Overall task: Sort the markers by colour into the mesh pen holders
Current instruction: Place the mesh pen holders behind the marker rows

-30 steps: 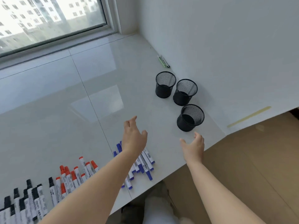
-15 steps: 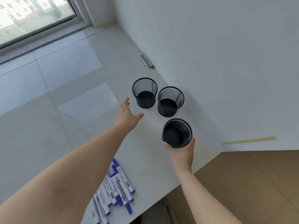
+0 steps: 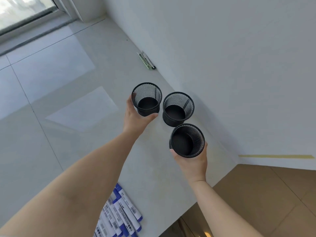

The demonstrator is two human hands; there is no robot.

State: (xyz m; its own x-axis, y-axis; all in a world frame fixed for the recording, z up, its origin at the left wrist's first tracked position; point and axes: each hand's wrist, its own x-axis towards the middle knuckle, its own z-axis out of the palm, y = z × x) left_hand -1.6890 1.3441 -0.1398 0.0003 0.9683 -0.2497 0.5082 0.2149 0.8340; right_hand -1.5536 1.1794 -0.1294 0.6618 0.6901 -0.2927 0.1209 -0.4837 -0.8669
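While the left hand [image 3: 136,117] gripped the upper-left mesh holder [image 3: 146,99], the right hand [image 3: 191,161] clasped the lower-right holder [image 3: 187,140]; blue markers [image 3: 119,214] lay at bottom centre.

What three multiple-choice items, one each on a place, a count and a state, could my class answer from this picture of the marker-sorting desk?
1. Where do the blue-capped markers lie?
A. by the near table edge
B. inside a holder
C. beside the window

2. How many mesh pen holders show?
A. two
B. three
C. four

3. What is the left hand doing?
A. lying flat on the table
B. pinching a marker
C. gripping the far-left holder

Key: 1 A, they lie under the left forearm at the near edge. 2 B, the far-left holder, the middle holder and the near holder. 3 C, its fingers wrap that holder, as the right hand grips the near one.
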